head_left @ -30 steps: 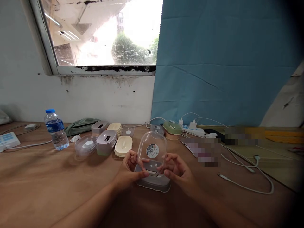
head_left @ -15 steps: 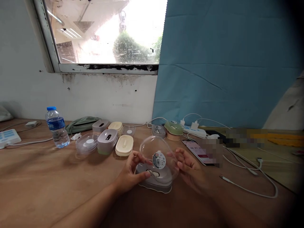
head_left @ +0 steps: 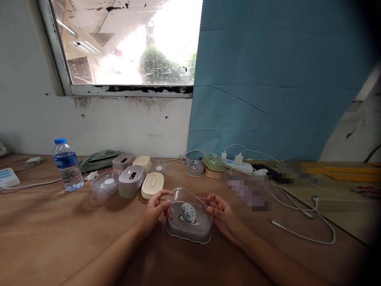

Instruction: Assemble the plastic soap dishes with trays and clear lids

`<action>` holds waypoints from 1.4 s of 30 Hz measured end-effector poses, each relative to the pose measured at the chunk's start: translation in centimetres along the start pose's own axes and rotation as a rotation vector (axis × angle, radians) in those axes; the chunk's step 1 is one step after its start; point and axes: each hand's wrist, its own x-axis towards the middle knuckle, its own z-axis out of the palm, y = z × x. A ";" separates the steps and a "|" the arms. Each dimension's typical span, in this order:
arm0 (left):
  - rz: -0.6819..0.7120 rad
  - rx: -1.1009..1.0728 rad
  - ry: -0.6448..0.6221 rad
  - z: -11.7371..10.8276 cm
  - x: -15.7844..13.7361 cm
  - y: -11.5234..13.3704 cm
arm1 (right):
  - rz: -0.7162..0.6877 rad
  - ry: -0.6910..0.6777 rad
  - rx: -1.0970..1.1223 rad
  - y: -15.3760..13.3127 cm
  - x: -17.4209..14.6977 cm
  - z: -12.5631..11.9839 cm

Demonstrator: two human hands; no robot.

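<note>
Between my hands is a clear plastic cover (head_left: 183, 193) with a round printed sticker (head_left: 188, 213). My left hand (head_left: 156, 208) pinches its left edge, and my right hand (head_left: 220, 213) grips the right edge. Under the cover sits a grey oval box (head_left: 187, 235) with a wavy bottom rim and a slot in its top. The cover lies tilted over this box; how far it is seated I cannot tell. Beyond my left hand stands a stack of cream oval lids (head_left: 152, 184).
Lilac boxes (head_left: 131, 178), clear covers (head_left: 104, 184) and a water bottle (head_left: 68, 165) stand on the left. Farther back are a small grey covered box (head_left: 195, 167) and a green one (head_left: 213, 161). A power strip (head_left: 239, 165) and white cables (head_left: 300, 235) lie right.
The clear cover has come down from an upright tilt onto the grey box. Both hands have moved with it, and the left fingers have shifted to its left edge. My view has turned slightly.
</note>
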 end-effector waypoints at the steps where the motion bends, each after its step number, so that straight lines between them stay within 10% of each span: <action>1: -0.015 0.012 0.005 0.0 0.1 0.0 | -0.028 0.014 -0.017 0.0 0.1 -0.1; 33: 0.043 -0.097 -0.033 1.2 -1.1 1.3 | -0.114 -0.025 -0.375 -0.5 -0.2 -0.8; 42: -0.004 -0.009 -0.037 0.5 -0.8 1.0 | -0.432 0.058 -0.422 -1.0 -0.2 -0.6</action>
